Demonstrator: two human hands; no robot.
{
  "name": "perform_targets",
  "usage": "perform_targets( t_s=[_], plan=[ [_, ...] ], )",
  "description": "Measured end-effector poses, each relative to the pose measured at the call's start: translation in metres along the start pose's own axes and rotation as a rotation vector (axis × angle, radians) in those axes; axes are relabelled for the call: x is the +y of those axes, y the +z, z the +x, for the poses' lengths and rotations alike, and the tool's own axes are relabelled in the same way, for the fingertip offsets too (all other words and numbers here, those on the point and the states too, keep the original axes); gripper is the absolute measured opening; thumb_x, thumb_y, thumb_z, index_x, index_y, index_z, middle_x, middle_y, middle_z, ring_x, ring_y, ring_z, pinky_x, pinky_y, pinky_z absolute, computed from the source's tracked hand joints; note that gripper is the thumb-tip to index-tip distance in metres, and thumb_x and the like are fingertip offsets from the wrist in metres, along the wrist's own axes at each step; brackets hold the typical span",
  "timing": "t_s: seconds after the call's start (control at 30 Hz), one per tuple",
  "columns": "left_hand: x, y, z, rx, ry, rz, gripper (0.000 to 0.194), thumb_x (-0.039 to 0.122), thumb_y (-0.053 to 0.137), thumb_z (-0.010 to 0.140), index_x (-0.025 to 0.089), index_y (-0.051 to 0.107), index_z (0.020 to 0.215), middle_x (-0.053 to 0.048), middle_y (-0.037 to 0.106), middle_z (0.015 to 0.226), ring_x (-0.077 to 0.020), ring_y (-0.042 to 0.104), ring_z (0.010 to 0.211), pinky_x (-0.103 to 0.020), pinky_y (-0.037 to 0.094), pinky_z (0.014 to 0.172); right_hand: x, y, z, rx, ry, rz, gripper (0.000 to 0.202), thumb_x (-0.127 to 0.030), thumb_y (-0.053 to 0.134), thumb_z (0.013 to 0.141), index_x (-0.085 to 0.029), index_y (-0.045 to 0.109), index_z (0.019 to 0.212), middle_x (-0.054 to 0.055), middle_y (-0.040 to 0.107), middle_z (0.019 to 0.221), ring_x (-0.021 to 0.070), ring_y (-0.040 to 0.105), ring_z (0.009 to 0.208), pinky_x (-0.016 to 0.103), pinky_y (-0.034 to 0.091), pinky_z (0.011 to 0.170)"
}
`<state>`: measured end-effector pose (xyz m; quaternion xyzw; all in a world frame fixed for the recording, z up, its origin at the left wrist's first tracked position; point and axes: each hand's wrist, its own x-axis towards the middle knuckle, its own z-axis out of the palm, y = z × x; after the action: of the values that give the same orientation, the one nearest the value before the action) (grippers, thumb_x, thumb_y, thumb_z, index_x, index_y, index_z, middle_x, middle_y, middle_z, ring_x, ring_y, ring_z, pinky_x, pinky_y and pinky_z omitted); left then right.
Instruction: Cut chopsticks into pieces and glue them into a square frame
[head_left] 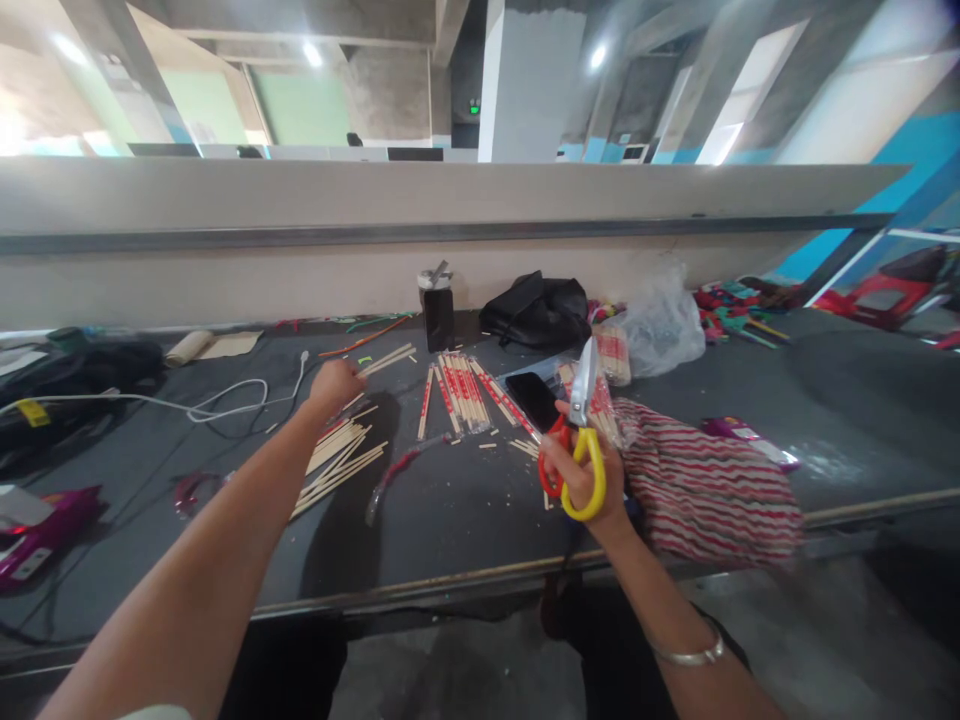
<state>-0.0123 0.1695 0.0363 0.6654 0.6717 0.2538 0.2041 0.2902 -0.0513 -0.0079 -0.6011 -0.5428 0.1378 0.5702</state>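
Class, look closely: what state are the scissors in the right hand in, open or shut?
Shut, it appears: the scissors point up from the right hand, their silver blades together as one shape.

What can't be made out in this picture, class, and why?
In the head view:
Left hand: fingertips hidden by the hand itself, so its hold on the pale sticks is unclear.
Red-and-white wrapped sticks: any lettering, too small.
Purple packet at left: partly cut off by the left edge.
Green sign: too small to read.
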Motion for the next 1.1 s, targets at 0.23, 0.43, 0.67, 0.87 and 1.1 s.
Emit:
perform_targets(
  t_s=[0.23, 0.43, 0.67, 0.87, 1.1],
  plan=[
    [0.04, -0.003, -0.103, -0.072, 0.077, -0.579, 0.021, 0.037, 0.052, 0.073, 0.018, 0.051, 0.066, 0.007, 0.036, 0.047, -0.0051, 0.03, 0.039, -0.017, 0.028, 0.038, -0.011, -0.002, 0.007, -0.123, -0.018, -0.323, 0.049, -0.032, 0.053, 0.085, -0.02, 0.046, 0.132, 0.004, 0.069, 0.08, 0.0185, 0.065, 0.063, 0.029, 0.049, 0.058],
    [0.039, 0.037, -0.177, -0.444, -0.151, -1.252, 0.018, 0.026, 0.069, 0.064, 0.016, 0.054, 0.068, 0.006, 0.052, 0.054, -0.0005, 0.025, 0.034, -0.014, 0.019, 0.033, -0.001, -0.001, 0.021, -0.443, -0.02, -1.021, 0.049, -0.02, 0.054, 0.083, -0.024, 0.046, 0.131, 0.009, 0.071, 0.09, 0.0255, 0.067, 0.081, 0.028, 0.042, 0.06],
    [0.031, 0.056, -0.172, -0.497, -0.184, -1.351, 0.018, 0.021, 0.066, 0.067, 0.017, 0.048, 0.069, 0.002, 0.062, 0.063, 0.0003, 0.023, 0.034, -0.014, 0.019, 0.034, 0.002, 0.011, 0.023, -0.508, -0.006, -1.082, 0.043, -0.013, 0.05, 0.08, -0.017, 0.051, 0.123, 0.013, 0.071, 0.08, 0.0288, 0.068, 0.077, 0.029, 0.039, 0.058],
    [0.026, 0.063, -0.174, -0.608, -0.145, -1.462, 0.017, 0.02, 0.07, 0.073, 0.014, 0.057, 0.082, 0.002, 0.058, 0.066, 0.0016, 0.024, 0.039, -0.013, 0.018, 0.038, 0.005, 0.008, 0.027, -0.522, 0.011, -1.016, 0.043, -0.019, 0.053, 0.08, -0.022, 0.052, 0.123, 0.009, 0.072, 0.083, 0.0267, 0.069, 0.077, 0.028, 0.041, 0.058],
    [0.031, 0.073, -0.181, -0.595, -0.135, -1.491, 0.031, 0.025, 0.076, 0.07, 0.01, 0.068, 0.096, 0.003, 0.051, 0.068, 0.0011, 0.029, 0.046, -0.014, 0.025, 0.043, -0.016, 0.04, -0.002, -0.317, 0.146, -0.018, 0.045, -0.032, 0.064, 0.073, -0.017, 0.055, 0.114, 0.001, 0.068, 0.077, 0.0186, 0.065, 0.068, 0.029, 0.049, 0.066]
  ],
)
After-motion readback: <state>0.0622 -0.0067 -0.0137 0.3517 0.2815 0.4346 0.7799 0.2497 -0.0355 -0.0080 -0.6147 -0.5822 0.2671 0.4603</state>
